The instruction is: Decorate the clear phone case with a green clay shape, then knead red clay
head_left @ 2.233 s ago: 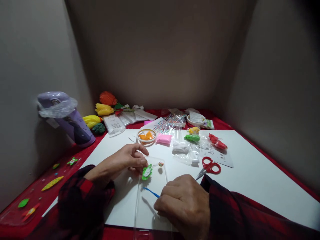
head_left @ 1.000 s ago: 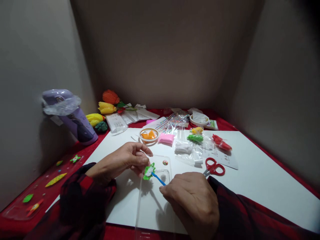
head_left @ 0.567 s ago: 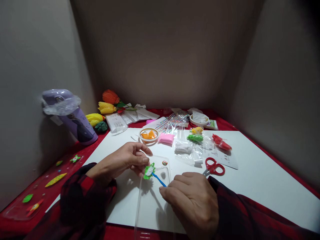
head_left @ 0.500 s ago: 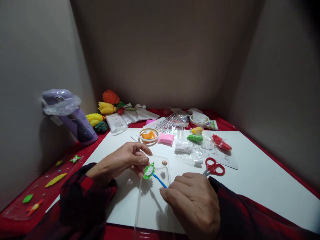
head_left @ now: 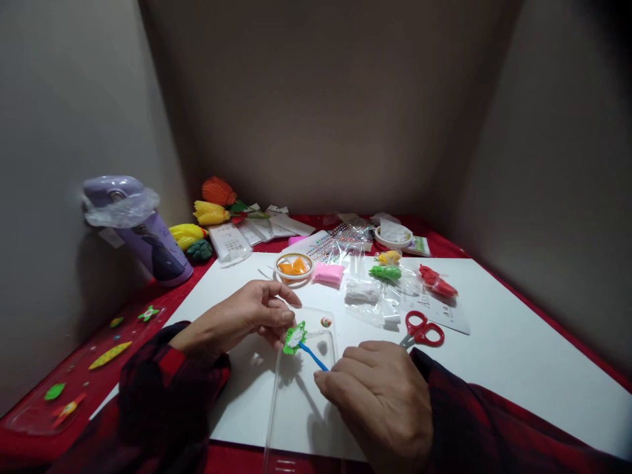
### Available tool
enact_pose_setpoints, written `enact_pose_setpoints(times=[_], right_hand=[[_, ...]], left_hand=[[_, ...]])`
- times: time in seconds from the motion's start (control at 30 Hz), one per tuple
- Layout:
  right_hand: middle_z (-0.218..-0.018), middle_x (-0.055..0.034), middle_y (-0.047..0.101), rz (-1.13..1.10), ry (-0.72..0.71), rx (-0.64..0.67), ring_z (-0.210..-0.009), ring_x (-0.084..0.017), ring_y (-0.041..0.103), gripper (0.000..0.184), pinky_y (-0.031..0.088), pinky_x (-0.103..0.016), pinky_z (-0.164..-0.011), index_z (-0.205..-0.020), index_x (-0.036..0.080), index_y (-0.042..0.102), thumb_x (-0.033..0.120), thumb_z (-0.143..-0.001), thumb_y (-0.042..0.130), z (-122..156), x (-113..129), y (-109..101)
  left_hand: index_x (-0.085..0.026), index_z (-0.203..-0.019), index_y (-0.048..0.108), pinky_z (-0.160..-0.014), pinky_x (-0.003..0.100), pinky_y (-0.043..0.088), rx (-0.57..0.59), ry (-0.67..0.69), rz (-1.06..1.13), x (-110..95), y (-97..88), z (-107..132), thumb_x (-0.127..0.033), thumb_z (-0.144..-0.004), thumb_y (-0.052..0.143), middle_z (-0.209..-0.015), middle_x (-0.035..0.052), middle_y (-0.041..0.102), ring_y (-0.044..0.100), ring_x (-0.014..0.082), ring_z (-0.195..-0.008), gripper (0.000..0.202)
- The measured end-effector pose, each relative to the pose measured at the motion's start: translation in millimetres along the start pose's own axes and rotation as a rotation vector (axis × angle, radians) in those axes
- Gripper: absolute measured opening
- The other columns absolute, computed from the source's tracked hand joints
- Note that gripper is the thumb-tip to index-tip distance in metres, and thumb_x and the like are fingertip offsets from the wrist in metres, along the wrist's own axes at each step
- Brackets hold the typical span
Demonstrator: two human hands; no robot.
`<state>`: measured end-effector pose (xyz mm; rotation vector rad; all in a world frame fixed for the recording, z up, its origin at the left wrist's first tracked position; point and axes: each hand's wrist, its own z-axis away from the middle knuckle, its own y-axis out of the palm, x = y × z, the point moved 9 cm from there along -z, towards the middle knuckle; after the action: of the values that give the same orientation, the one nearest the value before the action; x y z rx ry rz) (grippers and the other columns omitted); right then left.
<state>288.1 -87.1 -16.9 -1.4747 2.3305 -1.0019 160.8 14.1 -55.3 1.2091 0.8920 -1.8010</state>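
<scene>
My left hand (head_left: 247, 316) pinches a small green and white clay flower (head_left: 295, 338) just above a clear plastic phone case (head_left: 301, 401) on the white sheet. My right hand (head_left: 380, 395) is closed around a thin blue tool (head_left: 315, 356). The tool's tip touches the white middle of the flower. A tiny round red and white piece (head_left: 326, 322) sits on the case near its far end.
Red scissors (head_left: 422, 331) lie right of the case. Bags of pink (head_left: 328, 272), white (head_left: 363, 290), green (head_left: 386, 272) and red clay (head_left: 437, 282), a round tub with orange clay (head_left: 293, 266), a purple bottle (head_left: 143, 234), clay flowers (head_left: 212, 204) and sticker sheets sit farther back. Walls close in on all sides.
Over two seconds my right hand brought the blue tool's tip up from the case to the flower. In the last half second nothing visibly moved.
</scene>
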Motion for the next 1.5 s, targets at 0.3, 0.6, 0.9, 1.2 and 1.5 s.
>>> enact_pose_setpoints(times=[0.3, 0.6, 0.9, 1.2, 1.5], right_hand=[[-0.054, 0.0005, 0.052, -0.013, 0.003, -0.006, -0.053, -0.012, 0.043, 0.024, 0.025, -0.03, -0.057, -0.077, 0.014, 0.06, 0.012, -0.093, 0.042, 0.8, 0.5, -2.1], [-0.056, -0.0005, 0.054, -0.023, 0.001, -0.013, -0.054, -0.013, 0.045, 0.024, 0.025, -0.029, -0.057, -0.079, 0.014, 0.061, 0.013, -0.093, 0.043, 0.1, -0.7, -1.0], [-0.056, -0.0001, 0.053, -0.021, -0.002, 0.024, -0.054, -0.013, 0.044, 0.024, 0.024, -0.03, -0.057, -0.078, 0.014, 0.061, 0.013, -0.093, 0.043, 2.1, -0.9, 3.5], [-0.051, 0.0006, 0.051, -0.006, 0.011, -0.093, -0.05, -0.012, 0.041, 0.025, 0.022, -0.03, -0.056, -0.073, 0.014, 0.061, 0.01, -0.091, 0.045, -1.3, 3.9, -7.3], [-0.057, -0.0001, 0.054, -0.014, -0.014, 0.0, -0.055, -0.013, 0.043, 0.021, 0.022, -0.03, -0.058, -0.082, 0.015, 0.062, 0.012, -0.092, 0.044, 3.5, 1.0, 3.5]], left_hand=[[-0.014, -0.091, 0.056, -0.049, 0.022, 0.044, -0.008, -0.009, 0.015, 0.3, -0.1, 0.8, -0.019, -0.074, 0.067, -0.059, -0.0034, 0.061, 0.058, 0.0108, -0.05, 0.021], [-0.014, -0.092, 0.056, -0.049, 0.021, 0.045, 0.021, 0.002, 0.051, 0.7, 2.7, 0.6, -0.017, -0.075, 0.067, -0.06, -0.0033, 0.061, 0.058, 0.0102, -0.05, 0.02], [-0.014, -0.093, 0.057, -0.05, 0.021, 0.045, 0.04, 0.019, 0.053, 1.8, 2.5, 0.2, -0.017, -0.075, 0.067, -0.061, -0.0033, 0.06, 0.057, 0.0096, -0.05, 0.02], [-0.013, -0.092, 0.058, -0.049, 0.021, 0.044, 0.03, 0.018, 0.071, 4.9, -0.2, -2.4, -0.018, -0.074, 0.069, -0.06, -0.0032, 0.061, 0.058, 0.0098, -0.05, 0.021], [-0.013, -0.089, 0.058, -0.05, 0.021, 0.047, 0.043, 0.003, 0.092, 3.0, 3.1, -0.3, -0.021, -0.073, 0.071, -0.063, -0.002, 0.063, 0.06, 0.0101, -0.051, 0.022]])
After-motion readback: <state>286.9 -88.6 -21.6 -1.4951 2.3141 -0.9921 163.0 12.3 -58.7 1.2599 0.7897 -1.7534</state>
